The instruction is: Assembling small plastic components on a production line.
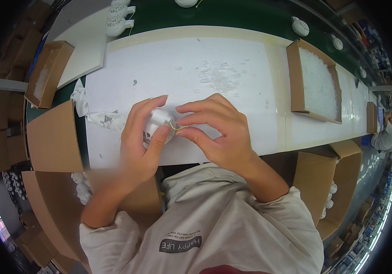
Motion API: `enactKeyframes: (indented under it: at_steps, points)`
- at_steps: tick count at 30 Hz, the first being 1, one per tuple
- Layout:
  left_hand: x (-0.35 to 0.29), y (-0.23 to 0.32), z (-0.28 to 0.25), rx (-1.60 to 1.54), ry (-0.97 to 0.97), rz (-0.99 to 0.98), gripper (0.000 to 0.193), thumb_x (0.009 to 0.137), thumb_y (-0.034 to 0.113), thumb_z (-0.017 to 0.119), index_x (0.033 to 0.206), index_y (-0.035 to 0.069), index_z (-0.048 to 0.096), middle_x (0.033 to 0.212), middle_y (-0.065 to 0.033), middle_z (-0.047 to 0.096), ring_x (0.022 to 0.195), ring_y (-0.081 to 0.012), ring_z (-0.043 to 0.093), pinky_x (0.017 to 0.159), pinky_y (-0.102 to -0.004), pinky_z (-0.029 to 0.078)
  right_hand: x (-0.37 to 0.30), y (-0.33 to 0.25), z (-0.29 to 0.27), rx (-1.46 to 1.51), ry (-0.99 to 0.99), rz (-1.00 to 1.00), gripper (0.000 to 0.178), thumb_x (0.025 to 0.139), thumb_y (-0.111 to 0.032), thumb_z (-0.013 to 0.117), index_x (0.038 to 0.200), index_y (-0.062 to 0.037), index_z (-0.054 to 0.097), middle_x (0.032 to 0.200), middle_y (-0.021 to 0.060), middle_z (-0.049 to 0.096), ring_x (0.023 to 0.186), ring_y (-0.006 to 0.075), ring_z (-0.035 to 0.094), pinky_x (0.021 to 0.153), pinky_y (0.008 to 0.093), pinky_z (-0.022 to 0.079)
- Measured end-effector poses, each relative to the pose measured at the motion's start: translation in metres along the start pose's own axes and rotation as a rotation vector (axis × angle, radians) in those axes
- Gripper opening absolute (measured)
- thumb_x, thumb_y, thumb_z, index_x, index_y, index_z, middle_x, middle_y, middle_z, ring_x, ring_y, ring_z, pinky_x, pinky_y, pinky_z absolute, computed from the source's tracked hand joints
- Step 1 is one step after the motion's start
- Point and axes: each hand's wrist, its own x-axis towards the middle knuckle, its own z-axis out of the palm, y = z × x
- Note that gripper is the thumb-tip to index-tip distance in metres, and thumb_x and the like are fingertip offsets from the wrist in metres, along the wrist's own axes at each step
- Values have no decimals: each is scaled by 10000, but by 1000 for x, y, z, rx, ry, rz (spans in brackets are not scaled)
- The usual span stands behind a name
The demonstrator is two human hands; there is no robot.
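My left hand is wrapped round a white round plastic housing with a square neck and slotted openings, held just above the white work surface. A thin yellowish wire comes out of the housing toward the right. Thumb and fingertips of my right hand are closed in a pinch on this wire. Whether a small part sits between those fingertips as well is too small to tell. Beyond my hands, many small clear pieces lie scattered on the white sheet.
A cardboard tray full of small clear pieces stands at the right, another small carton at the far left. Open cartons with white housings flank me. More white housings sit on the green strip at the back. A person is at far right.
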Motion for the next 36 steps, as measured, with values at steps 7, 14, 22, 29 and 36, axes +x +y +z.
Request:
enactKeyframes:
  at_steps: [7, 14, 22, 29, 36]
  points:
    - [0, 5, -1, 90, -18, 9, 388, 905, 90, 630, 1288, 38, 604, 1189, -159, 556, 1075, -278, 579, 935, -341, 452, -7, -18, -10, -488, 116, -92, 244, 675, -37, 839, 886, -82, 726, 946, 42, 708, 802, 225, 589, 705, 323, 462]
    - [-5, 4, 4, 127, -50, 148, 404, 886, 63, 635, 1289, 44, 611, 1208, -172, 572, 1074, -287, 597, 925, -331, 461, -9, -7, -6, -226, 93, -10, 195, 697, -32, 827, 867, -46, 731, 883, 56, 703, 805, 221, 593, 727, 317, 466]
    - [-12, 8, 7, -150, -139, -50, 391, 966, 143, 575, 1322, -17, 568, 1168, -143, 597, 1065, -233, 599, 915, -314, 467, -19, 2, 1, 253, 105, 207, 183, 723, 17, 801, 893, -4, 736, 792, 80, 683, 792, 213, 600, 704, 299, 473]
    - [-12, 23, 12, -609, -194, -542, 416, 1034, 190, 504, 1372, -53, 518, 1197, -86, 598, 1048, -153, 575, 940, -288, 447, -21, 7, 0, 45, 173, -131, 144, 720, 32, 791, 829, -21, 713, 737, 52, 637, 741, 204, 583, 662, 310, 438]
    - [-10, 34, 18, -665, -250, -687, 417, 1044, 187, 491, 1389, -47, 504, 1251, -59, 576, 1013, -138, 579, 897, -282, 460, -10, 7, -26, -309, 7, -354, 140, 700, -45, 796, 756, -67, 669, 717, -4, 618, 716, 184, 569, 620, 320, 367]
